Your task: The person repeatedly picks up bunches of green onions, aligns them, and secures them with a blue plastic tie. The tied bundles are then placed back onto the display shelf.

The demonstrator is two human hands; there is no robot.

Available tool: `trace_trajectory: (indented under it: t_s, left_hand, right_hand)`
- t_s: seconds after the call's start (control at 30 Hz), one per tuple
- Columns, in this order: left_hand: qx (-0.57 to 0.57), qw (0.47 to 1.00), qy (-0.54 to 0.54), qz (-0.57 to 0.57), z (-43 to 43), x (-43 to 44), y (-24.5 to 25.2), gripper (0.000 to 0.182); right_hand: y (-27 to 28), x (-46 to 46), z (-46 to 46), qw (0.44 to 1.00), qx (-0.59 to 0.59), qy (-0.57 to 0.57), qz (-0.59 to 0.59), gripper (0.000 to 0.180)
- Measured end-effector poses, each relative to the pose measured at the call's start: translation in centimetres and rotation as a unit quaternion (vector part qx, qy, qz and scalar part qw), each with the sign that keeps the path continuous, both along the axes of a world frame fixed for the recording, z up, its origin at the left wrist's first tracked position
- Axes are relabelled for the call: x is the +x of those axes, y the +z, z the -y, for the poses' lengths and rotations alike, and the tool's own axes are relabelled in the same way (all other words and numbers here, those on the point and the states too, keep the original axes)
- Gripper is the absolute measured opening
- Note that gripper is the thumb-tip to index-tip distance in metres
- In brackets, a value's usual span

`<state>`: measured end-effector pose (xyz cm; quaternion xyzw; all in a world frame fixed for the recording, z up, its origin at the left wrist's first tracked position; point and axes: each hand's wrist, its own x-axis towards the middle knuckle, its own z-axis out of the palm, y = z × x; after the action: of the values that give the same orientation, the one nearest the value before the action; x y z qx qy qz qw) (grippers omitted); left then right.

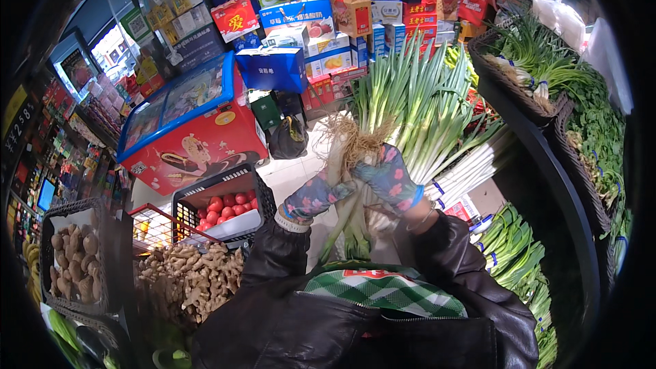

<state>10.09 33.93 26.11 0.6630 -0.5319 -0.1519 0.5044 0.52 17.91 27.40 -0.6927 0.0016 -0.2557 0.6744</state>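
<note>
Both my hands wear blue floral gloves. My left hand (316, 197) grips a few large green onions (342, 210) from the left side. On the right, my right hand (387, 177) closes around the same stalks just below their shaggy brown roots (359, 138). The root ends point away from me, and the leafy ends hang toward my green checked apron (379, 289). Just beyond my right hand lies a big pile of long green onions (417, 92). Bundles of white stalks bound with blue ties (461, 174) lie to its right.
Tomatoes (225, 209) fill part of a black crate (261, 200) on the left, near ginger (192, 274) and a basket of potatoes (77, 259). A red chest freezer (205, 146) stands behind. Baskets of greens (543, 107) line the right; gift boxes (297, 18) are stacked at the back.
</note>
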Motion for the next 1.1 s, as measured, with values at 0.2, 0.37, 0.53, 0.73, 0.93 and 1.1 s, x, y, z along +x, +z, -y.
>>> trace_trajectory:
  t_s: [0.2, 0.37, 0.53, 0.73, 0.93, 1.1]
  left_hand:
    - [-0.141, 0.987, -0.061, 0.056, 1.2, 0.0, -0.6, 0.078]
    - [-0.102, 0.981, -0.01, 0.167, 1.0, 0.0, -0.7, 0.079]
    - [0.012, 0.968, -0.09, -0.234, 1.1, -1.4, 1.0, 0.079]
    - [-0.136, 0.949, -0.096, -0.266, 4.0, -2.5, -0.3, 0.051]
    - [-0.205, 0.917, -0.147, -0.31, 4.6, -0.6, -2.6, 0.06]
    - [-0.315, 0.945, 0.008, -0.093, 6.8, -3.3, -3.8, 0.065]
  right_hand:
    - [0.3, -1.7, -0.9, 0.995, 0.064, -0.003, 0.073, 0.011]
    - [-0.2, -2.0, -1.6, 0.986, -0.05, -0.09, 0.128, 0.01]
    - [-1.7, -2.0, -1.1, 0.982, -0.071, -0.127, 0.123, 0.006]
    - [0.2, -3.1, -0.8, 0.992, 0.093, -0.005, 0.08, 0.014]
    - [3.7, -5.9, -2.0, 0.971, -0.222, -0.083, 0.036, 0.027]
    - [3.4, -5.2, -3.6, 0.806, -0.507, -0.302, 0.049, 0.034]
